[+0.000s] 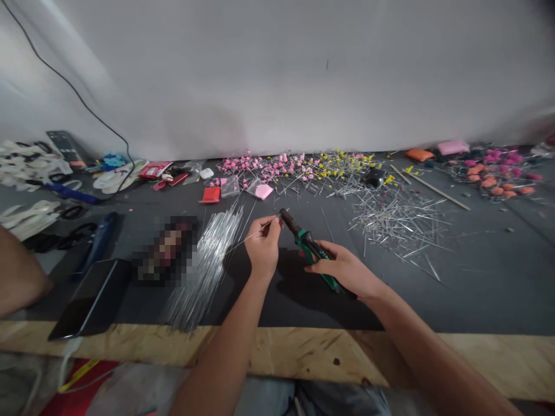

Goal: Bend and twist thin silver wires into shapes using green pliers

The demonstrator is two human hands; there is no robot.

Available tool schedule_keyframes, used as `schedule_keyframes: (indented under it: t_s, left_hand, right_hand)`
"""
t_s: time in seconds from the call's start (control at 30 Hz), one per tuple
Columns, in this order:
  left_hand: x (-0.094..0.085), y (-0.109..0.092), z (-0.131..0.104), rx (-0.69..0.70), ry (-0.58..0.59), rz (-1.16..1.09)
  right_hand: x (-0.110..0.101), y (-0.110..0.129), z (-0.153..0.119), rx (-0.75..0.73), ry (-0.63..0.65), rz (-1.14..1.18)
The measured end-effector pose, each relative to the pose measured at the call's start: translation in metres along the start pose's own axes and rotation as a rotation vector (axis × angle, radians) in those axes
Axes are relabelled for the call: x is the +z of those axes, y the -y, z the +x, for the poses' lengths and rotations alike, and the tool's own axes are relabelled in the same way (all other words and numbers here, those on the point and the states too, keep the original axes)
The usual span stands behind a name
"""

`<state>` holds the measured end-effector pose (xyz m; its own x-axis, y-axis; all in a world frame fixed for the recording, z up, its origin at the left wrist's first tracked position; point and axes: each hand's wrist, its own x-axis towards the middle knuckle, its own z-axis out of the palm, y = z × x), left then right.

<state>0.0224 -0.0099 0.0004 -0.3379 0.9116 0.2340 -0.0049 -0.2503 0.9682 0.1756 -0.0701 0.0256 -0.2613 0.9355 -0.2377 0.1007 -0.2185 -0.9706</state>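
My left hand (265, 245) pinches a thin metal wire (243, 238) between thumb and fingers, and the wire slants down to the left. Wrapped around the green and black handles of a pair of pliers (307, 240) is my right hand (340, 266). The tip of the pliers' jaws is close beside my left fingertips, at the wire's end; whether the jaws bite on the wire is too small to tell. Left of my left hand lies a bundle of long straight wires (208, 260). A loose pile of short cut wires (399, 222) lies beyond my right hand.
Pink-tipped wires (277, 166) and yellow-tipped wires (342, 167) line the back wall. Orange and magenta pieces (494, 179) lie at the right, near a wooden stick (437, 189). A dark phone (93, 297) rests at the left front edge, with another person's limb (19, 274) beyond it.
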Motion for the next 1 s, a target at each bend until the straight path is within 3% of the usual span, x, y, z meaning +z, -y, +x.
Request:
schedule_keyframes:
  t_s: [0.17, 0.4, 1.0]
  left_hand:
    - [-0.002, 0.002, 0.001, 0.034, 0.010, 0.109]
    - [-0.002, -0.004, 0.001, 0.029, 0.001, 0.096]
    - [-0.008, 0.007, -0.004, 0.088, 0.073, 0.109]
  right_hand:
    - [-0.003, 0.005, -0.006, 0.048, 0.054, 0.060]
    - [0.002, 0.004, -0.007, 0.033, 0.064, 0.100]
    - [0.003, -0.005, -0.004, -0.026, 0.087, -0.093]
